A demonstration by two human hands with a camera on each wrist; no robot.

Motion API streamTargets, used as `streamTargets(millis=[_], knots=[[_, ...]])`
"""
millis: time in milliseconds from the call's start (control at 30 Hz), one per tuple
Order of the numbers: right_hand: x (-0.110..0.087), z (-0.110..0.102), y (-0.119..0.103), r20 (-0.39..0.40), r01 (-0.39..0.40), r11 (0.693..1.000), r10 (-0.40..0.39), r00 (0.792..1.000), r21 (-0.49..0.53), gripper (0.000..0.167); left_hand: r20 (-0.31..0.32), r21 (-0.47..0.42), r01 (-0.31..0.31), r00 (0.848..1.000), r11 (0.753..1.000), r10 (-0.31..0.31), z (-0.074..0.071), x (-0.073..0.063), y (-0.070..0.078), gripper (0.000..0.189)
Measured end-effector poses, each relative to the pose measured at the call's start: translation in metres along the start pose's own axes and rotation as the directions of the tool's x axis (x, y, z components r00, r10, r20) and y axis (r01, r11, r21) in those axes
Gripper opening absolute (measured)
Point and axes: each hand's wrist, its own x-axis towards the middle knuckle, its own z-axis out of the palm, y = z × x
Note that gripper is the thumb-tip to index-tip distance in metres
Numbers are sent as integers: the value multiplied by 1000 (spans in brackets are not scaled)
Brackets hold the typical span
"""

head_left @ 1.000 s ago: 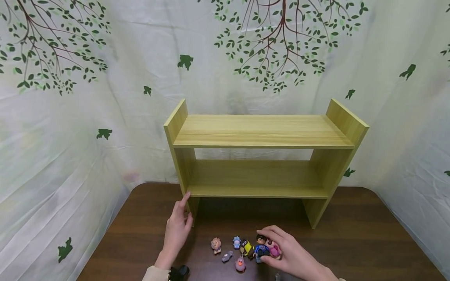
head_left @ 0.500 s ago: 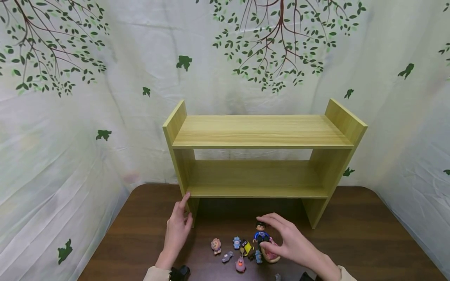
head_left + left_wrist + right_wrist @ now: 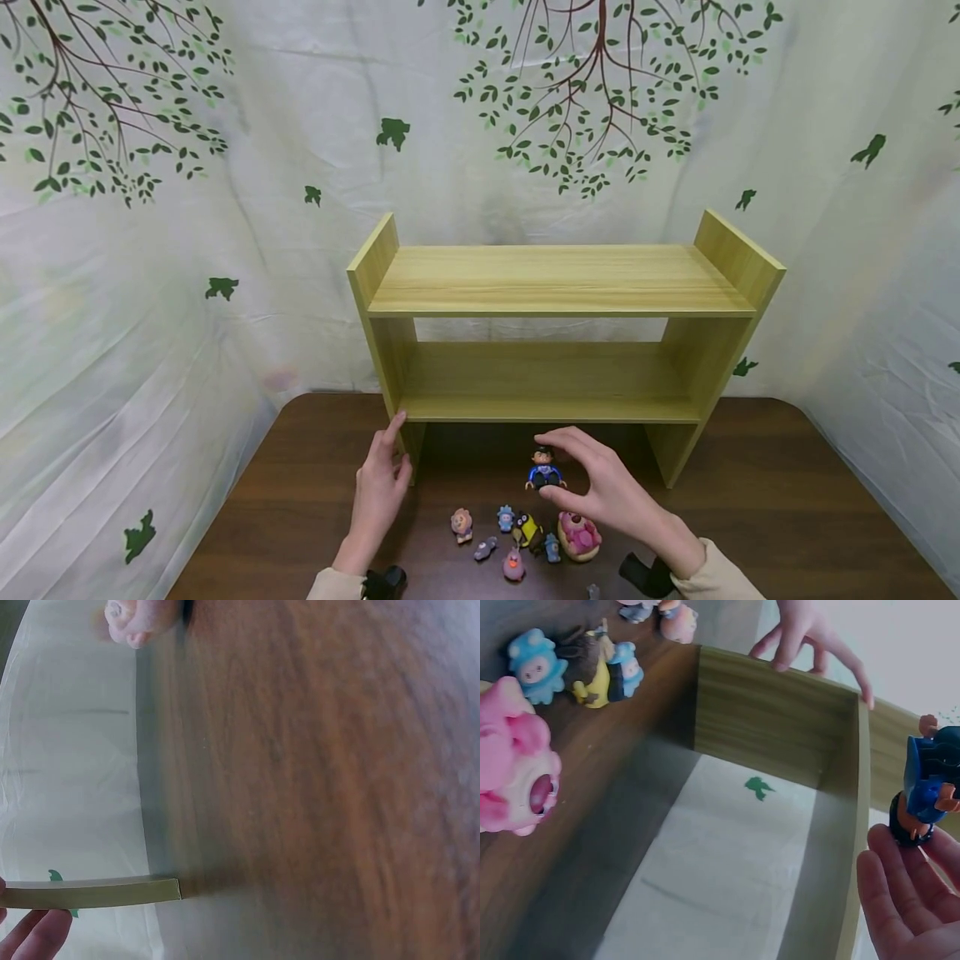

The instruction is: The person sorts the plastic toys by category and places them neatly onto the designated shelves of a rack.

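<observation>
My right hand (image 3: 618, 487) holds a small toy figure (image 3: 544, 473) with black hair and a blue top, pinched between fingers and thumb above the table. In the right wrist view the figure (image 3: 930, 776) hangs head down against the fingertips. My left hand (image 3: 378, 487) grips the left side panel of a two-tier wooden shelf (image 3: 555, 410); one finger reaches the front of its lower board. Fingers (image 3: 45, 934) and that panel (image 3: 112, 892) show in the left wrist view. Beneath the right hand sits a pink bear toy (image 3: 579, 533) in a pale round base.
Several small toys lie before the shelf: a peach-pink figure (image 3: 461, 524), a light-blue one (image 3: 506, 518), a yellow-and-brown one (image 3: 528, 532), a pink one (image 3: 513, 565) and a blue one (image 3: 552, 547). A leaf-printed curtain (image 3: 300, 250) hangs behind the brown table (image 3: 247, 500).
My right hand has lifted the toy figure from beside the pink bear and carried it up and slightly left, toward the shelf. The left hand stays at the panel.
</observation>
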Motion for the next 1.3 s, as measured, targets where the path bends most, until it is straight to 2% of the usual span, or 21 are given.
streamTargets(millis=[300,733,1000,1300], knots=[[20,2,2,-40,26,999,-25,999,29,50,-3,-4,-8,1000,1000,8,0,0,1,89],[42,11,7,-53,-13,997,17,998,71,50,-6,-4,16,1000,1000,-16,1,-1,0,88],[55,16,7,-16,-105,985,108,994,136,51,-14,-14,16,1000,1000,-17,2,-1,0,88],[68,24,7,25,-153,972,151,988,178,50,-22,-16,20,1000,1000,-20,2,-1,1,86]])
